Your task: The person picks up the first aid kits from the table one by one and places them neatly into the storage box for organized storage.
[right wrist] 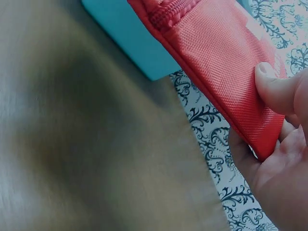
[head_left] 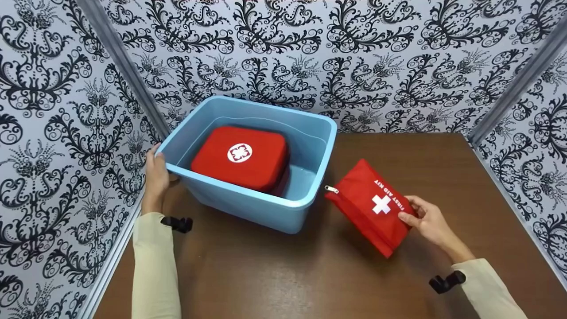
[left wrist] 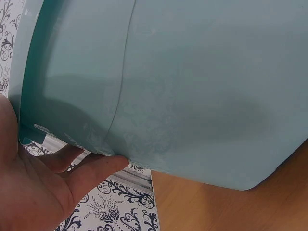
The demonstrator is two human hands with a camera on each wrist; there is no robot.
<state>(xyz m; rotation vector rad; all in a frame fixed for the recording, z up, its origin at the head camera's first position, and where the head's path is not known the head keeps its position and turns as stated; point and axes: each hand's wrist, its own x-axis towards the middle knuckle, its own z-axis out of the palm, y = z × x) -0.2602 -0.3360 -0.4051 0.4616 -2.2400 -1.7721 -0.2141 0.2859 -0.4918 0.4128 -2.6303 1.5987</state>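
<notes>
My right hand (head_left: pixel 427 221) pinches a red first aid pouch (head_left: pixel 365 199) by its right end, thumb on the printed front and fingers behind. The pouch has a white cross and hangs at a slant above the table, its zipper pull (head_left: pixel 331 189) towards the bin. In the right wrist view its red fabric (right wrist: pixel 216 62) shows between thumb and fingers. My left hand (head_left: pixel 156 177) holds the light blue plastic bin (head_left: pixel 248 206) at its left corner, fingers at the rim and along the outer wall. Inside lies a red first aid case (head_left: pixel 234 173) with a round white emblem.
The bin stands on a brown wooden table (head_left: pixel 266 274), near the back left. Patterned wall panels (head_left: pixel 354 57) enclose the table at the back and sides, with grey posts in the corners. Bin floor (head_left: pixel 301 181) shows to the right of the case.
</notes>
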